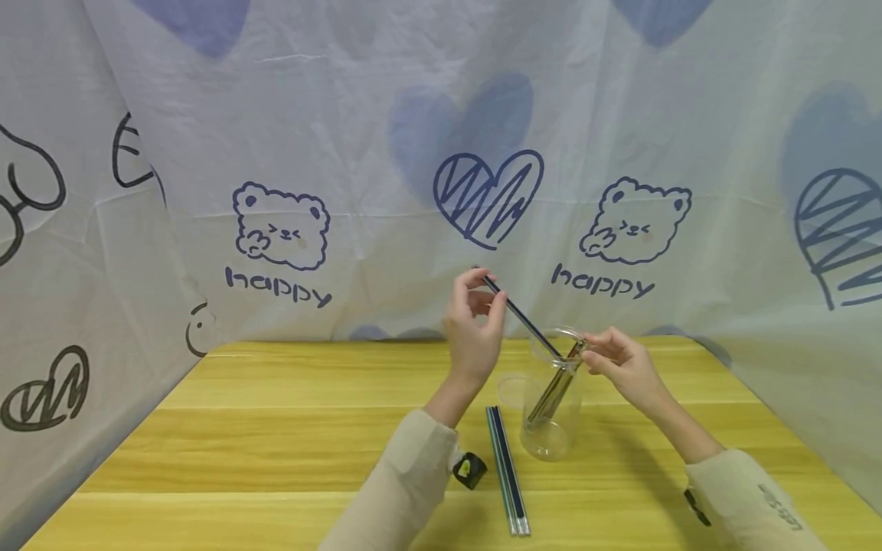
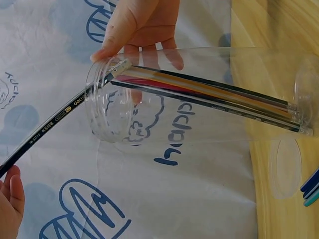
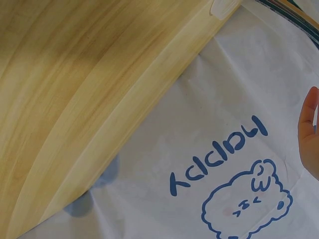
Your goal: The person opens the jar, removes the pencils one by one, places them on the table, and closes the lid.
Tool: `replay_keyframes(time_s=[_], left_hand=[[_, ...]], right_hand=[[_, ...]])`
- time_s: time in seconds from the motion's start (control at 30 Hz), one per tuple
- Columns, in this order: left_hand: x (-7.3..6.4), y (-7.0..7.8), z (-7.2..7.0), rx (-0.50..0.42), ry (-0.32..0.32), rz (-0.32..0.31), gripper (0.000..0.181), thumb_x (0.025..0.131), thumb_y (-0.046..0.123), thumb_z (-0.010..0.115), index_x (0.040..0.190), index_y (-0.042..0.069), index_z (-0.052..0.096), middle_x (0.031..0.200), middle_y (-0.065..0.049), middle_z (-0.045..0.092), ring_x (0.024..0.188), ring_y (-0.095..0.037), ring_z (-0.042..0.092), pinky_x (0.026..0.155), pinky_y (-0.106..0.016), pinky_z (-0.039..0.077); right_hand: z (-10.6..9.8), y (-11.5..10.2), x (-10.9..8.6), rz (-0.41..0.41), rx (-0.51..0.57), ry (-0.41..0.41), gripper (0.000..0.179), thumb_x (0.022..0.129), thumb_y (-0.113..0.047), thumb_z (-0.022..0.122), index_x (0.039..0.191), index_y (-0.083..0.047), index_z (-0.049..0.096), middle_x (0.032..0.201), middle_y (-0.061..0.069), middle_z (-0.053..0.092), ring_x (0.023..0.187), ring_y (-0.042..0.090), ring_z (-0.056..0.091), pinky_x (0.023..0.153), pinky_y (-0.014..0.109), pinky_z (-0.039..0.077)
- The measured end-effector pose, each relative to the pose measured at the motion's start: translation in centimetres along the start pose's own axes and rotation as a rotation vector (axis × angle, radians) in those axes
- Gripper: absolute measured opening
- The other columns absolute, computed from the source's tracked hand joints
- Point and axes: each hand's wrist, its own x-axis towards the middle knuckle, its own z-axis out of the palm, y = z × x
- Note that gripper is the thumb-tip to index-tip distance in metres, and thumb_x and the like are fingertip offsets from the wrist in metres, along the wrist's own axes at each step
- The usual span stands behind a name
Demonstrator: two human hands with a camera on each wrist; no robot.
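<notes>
My left hand [image 1: 475,329] pinches a dark pencil [image 1: 521,318] near its upper end. The pencil slants down to the right, and its eraser end is inside the mouth of a clear plastic jar [image 1: 549,442]. My right hand [image 1: 622,366] grips the jar's rim, thumb on the near side and other fingers behind, as the left wrist view shows. Several dark, yellow and red pencils [image 2: 209,94] lean together inside the jar. The jar looks tilted or upright; I cannot tell if its base touches the table. Only part of a hand [image 3: 310,139] shows in the right wrist view.
A few blue, dark and teal pencils [image 1: 506,471] lie side by side on the wooden table [image 1: 289,444], left of the jar. A round clear lid [image 2: 286,169] lies behind them. White cloth [image 1: 372,252] with hearts and bears hangs behind the table.
</notes>
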Motion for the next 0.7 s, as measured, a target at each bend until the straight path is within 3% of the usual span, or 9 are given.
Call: replay_keyframes(time_s=[0.4, 0.7], left_hand=[[0.8, 0.5, -0.9, -0.036, 0.085, -0.076, 0.026, 0.08, -0.009, 0.055, 0.105, -0.006, 0.046, 0.092, -0.016, 0.056, 0.067, -0.024, 0.056, 0.057, -0.023, 0.049], [1.3, 0.7, -1.3, -0.071, 0.125, -0.085, 0.026, 0.08, -0.009, 0.054, 0.105, -0.008, 0.046, 0.092, -0.015, 0.055, 0.067, -0.023, 0.055, 0.057, -0.021, 0.047]], right_hand=[[0.0, -0.2, 0.0, -0.006, 0.006, 0.002, 0.007, 0.083, 0.009, 0.054, 0.085, 0.003, 0.052, 0.1, -0.016, 0.061, 0.08, 0.003, 0.06, 0.064, 0.023, 0.052], [0.1, -0.1, -0.1, 0.0, -0.002, 0.003, 0.006, 0.083, 0.008, 0.055, 0.086, 0.004, 0.051, 0.102, -0.017, 0.06, 0.081, 0.002, 0.06, 0.064, 0.022, 0.052]])
